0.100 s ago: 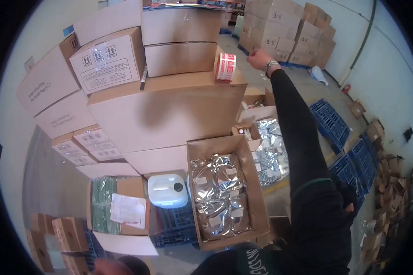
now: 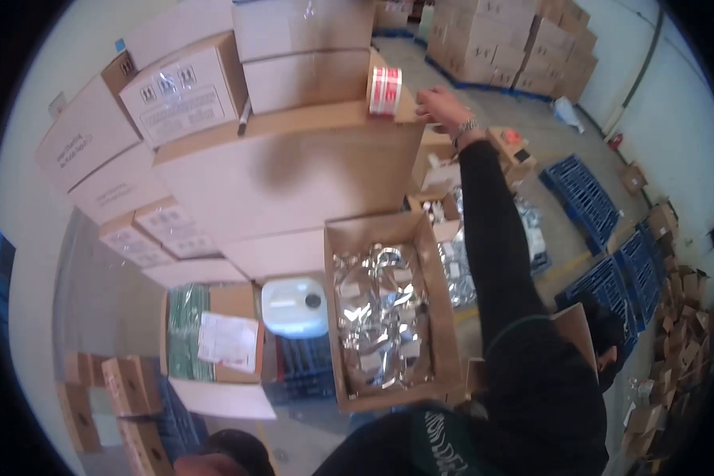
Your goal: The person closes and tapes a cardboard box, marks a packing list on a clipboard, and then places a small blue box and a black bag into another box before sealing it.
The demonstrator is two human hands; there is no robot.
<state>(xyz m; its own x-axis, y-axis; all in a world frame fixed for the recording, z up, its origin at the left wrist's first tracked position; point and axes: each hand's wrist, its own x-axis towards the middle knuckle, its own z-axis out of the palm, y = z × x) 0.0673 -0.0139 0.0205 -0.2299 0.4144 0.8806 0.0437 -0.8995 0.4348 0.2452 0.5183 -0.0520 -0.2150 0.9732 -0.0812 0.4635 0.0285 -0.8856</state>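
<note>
My right hand point(image 2: 446, 111) is at the right end of the large carton point(image 2: 293, 170), its fingers curled together; anything between them is too small to make out. Just left of it, a roll of red and white tape point(image 2: 385, 90) stands on the carton's top. My left hand point(image 2: 202, 465) shows only partly at the bottom edge, blurred, with its fingers hidden. Between my arms, an open box point(image 2: 444, 317) holds several silver foil packs point(image 2: 381, 309). A dark marker-like stick point(image 2: 245, 116) leans beside the printed carton point(image 2: 178, 95).
A white jerrycan point(image 2: 293, 305) stands near an open box of green packs point(image 2: 186, 337) with a paper point(image 2: 228, 341) on top. Stacked cartons point(image 2: 484, 40) are at the back, blue pallets point(image 2: 581, 198) at the right. A person point(image 2: 607, 349) in dark clothes is partly visible beside my right arm.
My right hand has come down and slightly left, closer to the large carton's end. The view has shifted, and an orange item on a box now shows behind my wrist.
</note>
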